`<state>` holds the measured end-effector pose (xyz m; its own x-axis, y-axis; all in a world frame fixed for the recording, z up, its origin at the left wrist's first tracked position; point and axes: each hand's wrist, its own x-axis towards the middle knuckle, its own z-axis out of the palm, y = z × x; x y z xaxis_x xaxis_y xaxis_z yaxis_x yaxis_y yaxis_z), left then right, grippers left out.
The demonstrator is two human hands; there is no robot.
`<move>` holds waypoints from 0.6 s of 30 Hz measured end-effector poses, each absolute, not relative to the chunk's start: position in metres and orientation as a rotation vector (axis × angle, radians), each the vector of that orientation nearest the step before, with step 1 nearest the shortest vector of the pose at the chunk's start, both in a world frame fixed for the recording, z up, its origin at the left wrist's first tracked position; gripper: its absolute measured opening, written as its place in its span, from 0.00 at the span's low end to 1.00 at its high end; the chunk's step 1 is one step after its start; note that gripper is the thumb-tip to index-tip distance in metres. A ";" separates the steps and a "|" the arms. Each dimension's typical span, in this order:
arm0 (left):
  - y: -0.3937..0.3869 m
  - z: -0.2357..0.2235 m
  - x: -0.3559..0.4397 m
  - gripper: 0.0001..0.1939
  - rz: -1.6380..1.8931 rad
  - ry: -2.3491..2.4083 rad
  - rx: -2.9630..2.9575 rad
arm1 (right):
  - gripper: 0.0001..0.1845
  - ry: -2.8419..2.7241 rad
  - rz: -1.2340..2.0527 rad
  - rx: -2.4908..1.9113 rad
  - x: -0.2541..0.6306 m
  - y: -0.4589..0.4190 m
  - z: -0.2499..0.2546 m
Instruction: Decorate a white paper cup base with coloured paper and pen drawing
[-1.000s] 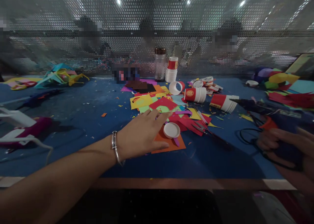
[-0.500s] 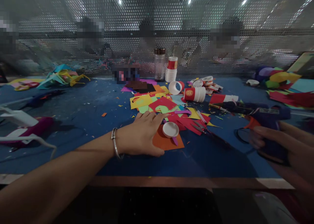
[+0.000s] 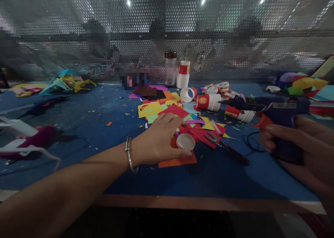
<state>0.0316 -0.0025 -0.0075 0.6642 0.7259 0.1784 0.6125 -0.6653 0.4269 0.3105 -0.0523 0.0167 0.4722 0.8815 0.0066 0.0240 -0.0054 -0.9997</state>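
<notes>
My left hand (image 3: 159, 137), with a silver bangle at the wrist, reaches over an orange sheet of paper (image 3: 177, 161). Its thumb and fingers are apart beside a small round white cup bottom (image 3: 185, 141); whether they touch it I cannot tell. On the right, my right hand (image 3: 300, 144) is wrapped around the grip of a dark blue glue gun (image 3: 283, 126) with an orange trigger. Its nozzle points left, above the paper cups. Between the hands lie scissors (image 3: 229, 149) with dark handles, their blades on red paper scraps (image 3: 203, 135).
Coloured paper pieces (image 3: 151, 109) are heaped mid-table. Behind them stand a clear bottle (image 3: 170, 71) and stacked paper cups (image 3: 183, 76); more cups (image 3: 208, 102) lie on their sides. A magenta device (image 3: 33, 140) with a white cord is at left. A perforated metal screen (image 3: 141, 18) closes the back.
My left hand has shifted slightly right, its thumb now close by the white cup bottom. The glue gun has risen and its nozzle has swung up, toward the lying cups.
</notes>
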 end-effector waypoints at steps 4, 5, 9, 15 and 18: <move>0.001 -0.016 0.046 0.23 0.501 1.054 2.572 | 0.18 -0.899 0.848 -1.455 0.307 -0.044 0.022; 0.001 -0.017 0.048 0.21 0.469 1.063 2.576 | 0.19 -0.913 0.857 -1.467 0.307 -0.042 0.023; 0.002 -0.017 0.048 0.14 0.392 1.121 2.538 | 0.22 -0.993 0.892 -1.524 0.307 -0.036 0.024; 0.004 -0.017 0.042 0.17 0.418 1.099 2.451 | 0.17 -1.193 0.881 -1.456 0.306 -0.025 0.022; 0.005 -0.016 0.040 0.16 0.424 1.081 2.436 | 0.13 -1.275 0.836 -1.411 0.306 -0.019 0.020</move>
<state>0.0400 0.0050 -0.0164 0.6476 0.7556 0.0984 0.6206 -0.5980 0.5072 0.3056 -0.0186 0.0203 0.2001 0.9711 0.1304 0.2668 0.0740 -0.9609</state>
